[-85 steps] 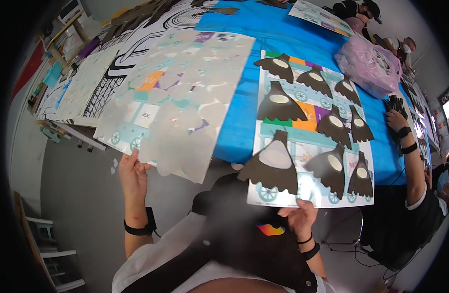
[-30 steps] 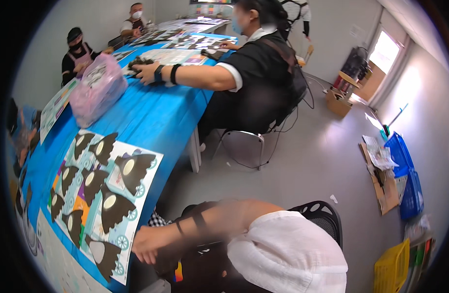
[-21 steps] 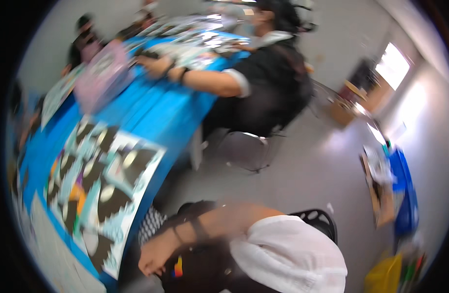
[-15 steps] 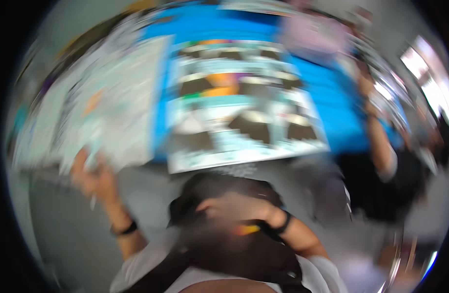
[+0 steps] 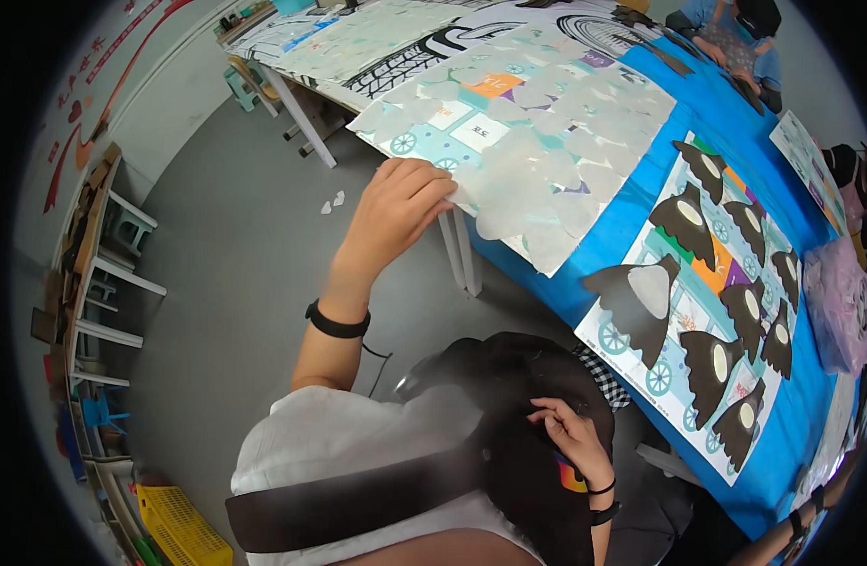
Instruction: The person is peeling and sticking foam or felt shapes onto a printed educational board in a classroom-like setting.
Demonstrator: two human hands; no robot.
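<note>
My left hand point(image 5: 400, 212) reaches to the table's near edge, fingers bent and pressed together on the rim of a pale translucent cut-out point(image 5: 509, 179); the thumb is mostly hidden. Many similar pale rounded pieces overlap on a printed sheet point(image 5: 537, 257) with cart pictures. My right hand point(image 5: 577, 441) rests near the front of my dark apron, its fingers loosely bent and apart, with nothing visible in them. To the right, several dark brown scalloped cut-outs point(image 5: 714, 373) with pale oval patches lie on another printed sheet point(image 5: 611, 332).
A blue cloth point(image 5: 570, 285) covers this table. A pink plastic bag point(image 5: 834, 302) sits at the right. One person point(image 5: 735, 42) works at the far side; another's forearm point(image 5: 820, 505) shows lower right. White scraps point(image 5: 331, 203) and a yellow basket point(image 5: 181, 524) are on the floor.
The view has swung left, bringing in the floor and left wall. My left hand has come onto the pale pieces. My right hand has moved from mid-apron to its right side.
</note>
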